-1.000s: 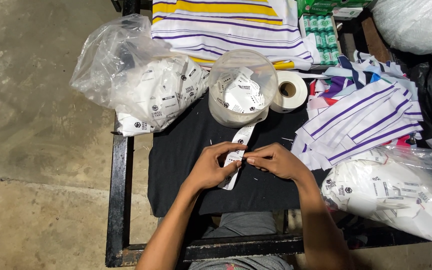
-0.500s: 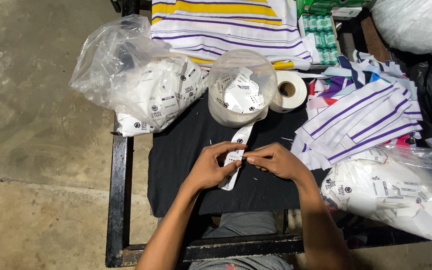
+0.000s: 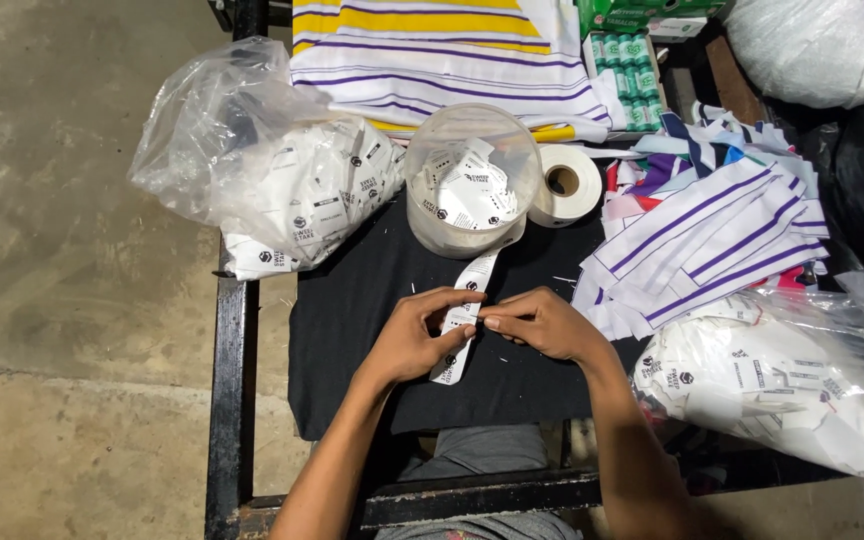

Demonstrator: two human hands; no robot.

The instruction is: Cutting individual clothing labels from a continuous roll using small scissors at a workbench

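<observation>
fingers (image 3: 464,331) of both hands pinched on white label strip (image 3: 460,325) over black cloth (image 3: 352,320)

Bare grey concrete floor (image 3: 72,300), stained and scuffed, a seam running across lower left. Black metal-framed bench (image 3: 230,400) with paint worn at the rail, covered by a black cloth (image 3: 352,330). Dim, even light.

— What can't be made out here?
— The middle of the white printed label strip (image 3: 464,318) is covered by the fingers of the left hand (image 3: 418,335) and right hand (image 3: 542,322).
— Anything cut off?
— The striped purple-and-yellow fabric (image 3: 432,45) runs past the top edge; the clear plastic bag of white tags (image 3: 772,385) leaves the right edge.
</observation>
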